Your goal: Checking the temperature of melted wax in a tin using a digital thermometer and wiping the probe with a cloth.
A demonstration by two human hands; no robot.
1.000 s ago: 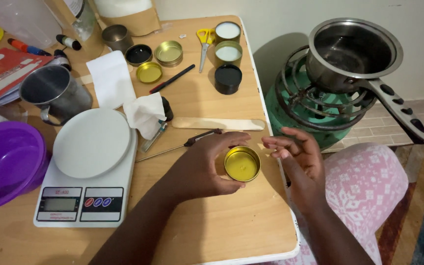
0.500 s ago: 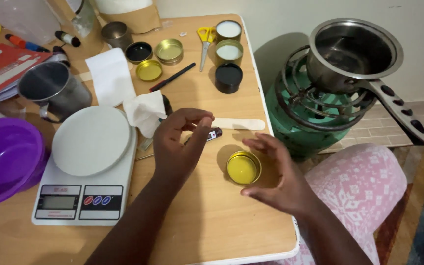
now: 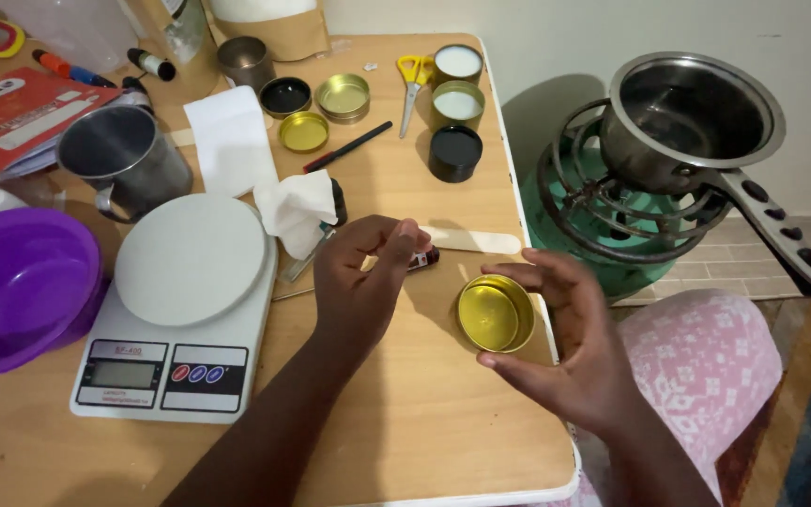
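Two bare hands work over a light wooden table (image 3: pixel 424 413) whose white-rimmed right edge runs down the frame just right of centre. The right hand (image 3: pixel 570 343) curls around a round gold metal tin (image 3: pixel 494 313), thumb below and fingers above its rim, holding it tilted so its open side faces left; the tin sits at the centre right of the frame, close to the table's right edge. The left hand (image 3: pixel 363 277), at the centre, has thumb and fingertips pinched together; whether anything lies between them cannot be told. Just behind it lie a thin metal probe with a dark handle (image 3: pixel 421 259) and a flat pale wooden stick (image 3: pixel 476 240), the stick's end nearly reaching the table edge.

Left of the left hand stands a white digital kitchen scale with a round platform (image 3: pixel 190 260), a crumpled white tissue (image 3: pixel 298 208) touching its upper right. A purple plastic bowl (image 3: pixel 16 286) fills the left edge, a steel mug (image 3: pixel 119 155) above it. Small tins, lids, a black pencil and yellow-handled scissors (image 3: pixel 414 75) crowd the upper centre. Bare tabletop lies open in the lower centre, below both hands. Beyond the right edge, a steel saucepan (image 3: pixel 687 113) sits on a green gas burner (image 3: pixel 603 211).
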